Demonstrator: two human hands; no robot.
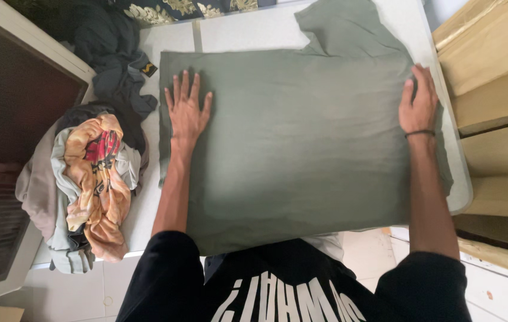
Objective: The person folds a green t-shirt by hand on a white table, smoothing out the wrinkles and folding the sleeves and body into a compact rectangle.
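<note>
A grey-green shirt (301, 137) lies spread flat across a white table (176, 42), one sleeve sticking out at the far side. My left hand (186, 107) rests palm down on the shirt's left part, fingers spread. My right hand (419, 101) lies flat on the shirt's right edge, near the table's rim; a dark band circles that wrist. Neither hand grips the cloth.
A heap of crumpled clothes (90, 179) in orange, grey and pale tones sits on the table's left end. Dark garments (111, 53) lie at the far left. Wooden furniture (492, 71) stands to the right, a dark framed panel (9, 119) to the left.
</note>
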